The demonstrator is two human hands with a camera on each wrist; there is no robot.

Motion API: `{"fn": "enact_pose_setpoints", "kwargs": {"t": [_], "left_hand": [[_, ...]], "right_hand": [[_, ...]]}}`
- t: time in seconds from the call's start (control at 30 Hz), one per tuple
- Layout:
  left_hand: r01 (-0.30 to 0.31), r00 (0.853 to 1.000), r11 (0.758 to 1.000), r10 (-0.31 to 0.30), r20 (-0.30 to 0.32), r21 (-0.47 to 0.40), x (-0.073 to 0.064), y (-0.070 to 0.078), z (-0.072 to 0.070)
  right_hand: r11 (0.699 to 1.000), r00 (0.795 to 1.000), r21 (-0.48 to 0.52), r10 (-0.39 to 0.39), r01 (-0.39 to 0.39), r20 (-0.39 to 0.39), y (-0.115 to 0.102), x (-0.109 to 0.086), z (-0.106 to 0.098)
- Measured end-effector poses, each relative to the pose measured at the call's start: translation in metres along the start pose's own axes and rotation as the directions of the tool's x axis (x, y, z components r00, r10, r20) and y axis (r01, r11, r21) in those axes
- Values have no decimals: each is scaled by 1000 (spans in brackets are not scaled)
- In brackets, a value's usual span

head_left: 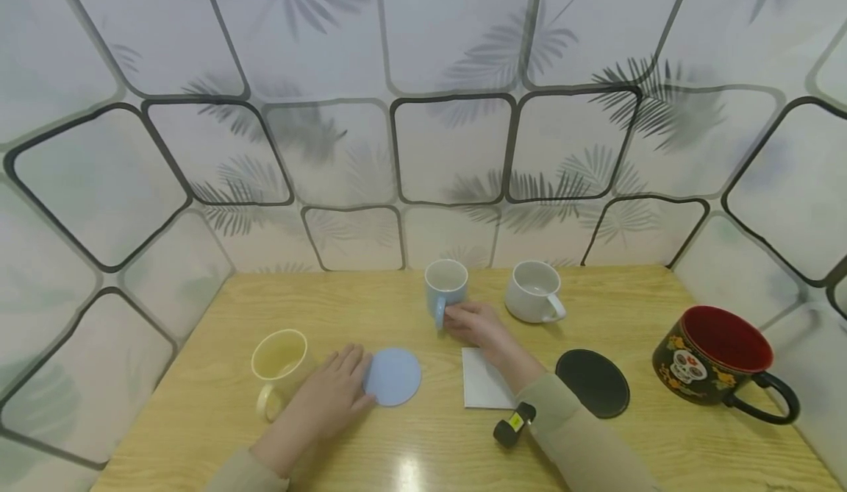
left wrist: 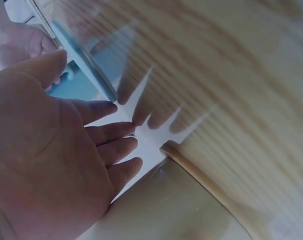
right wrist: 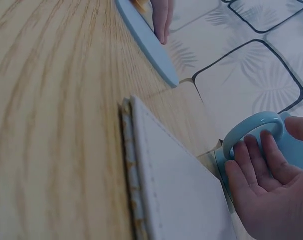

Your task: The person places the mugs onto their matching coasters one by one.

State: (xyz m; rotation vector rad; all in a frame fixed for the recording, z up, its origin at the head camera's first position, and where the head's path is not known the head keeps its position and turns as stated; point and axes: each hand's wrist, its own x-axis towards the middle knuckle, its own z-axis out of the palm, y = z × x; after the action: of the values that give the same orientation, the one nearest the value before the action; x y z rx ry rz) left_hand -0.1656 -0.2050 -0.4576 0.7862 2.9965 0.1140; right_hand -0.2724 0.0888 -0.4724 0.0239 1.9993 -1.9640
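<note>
A light blue mug (head_left: 445, 286) stands at the back of the table with its handle toward me. My right hand (head_left: 479, 328) is at that handle (right wrist: 256, 122), fingers loosely extended and their tips overlapping the loop, thumb apart from them. My left hand (head_left: 336, 389) lies low over the table between a yellow mug (head_left: 281, 363) and a round pale blue coaster (head_left: 393, 377). Its fingers are nearly straight. In the left wrist view the coaster's edge (left wrist: 86, 62) shows by the thumb and index fingertip. A white square coaster (head_left: 481, 382) lies partly beneath my right forearm.
To the right of the blue mug stands a white mug (head_left: 532, 293). A black round coaster (head_left: 592, 383) lies near my right sleeve. A large black skull-patterned mug (head_left: 708, 363) with a red inside stands at the far right. A patterned wall (head_left: 450, 154) borders the table's back.
</note>
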Motion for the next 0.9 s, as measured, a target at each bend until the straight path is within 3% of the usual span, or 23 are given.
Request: {"fn": "enact_pose_setpoints", "kwargs": {"t": [0.2, 0.43, 0.9], "left_hand": [[-7, 1000, 999, 8, -8, 33, 3, 0, 2], [-20, 1000, 998, 20, -14, 52, 6, 1, 4], [-21, 1000, 998, 21, -5, 53, 6, 2, 6]], "right_hand": [[999, 999, -21, -32, 32, -3, 2, 0, 5], [999, 999, -34, -8, 7, -37, 2, 0, 10], [992, 993, -90, -92, 86, -72, 5, -3, 19]]}}
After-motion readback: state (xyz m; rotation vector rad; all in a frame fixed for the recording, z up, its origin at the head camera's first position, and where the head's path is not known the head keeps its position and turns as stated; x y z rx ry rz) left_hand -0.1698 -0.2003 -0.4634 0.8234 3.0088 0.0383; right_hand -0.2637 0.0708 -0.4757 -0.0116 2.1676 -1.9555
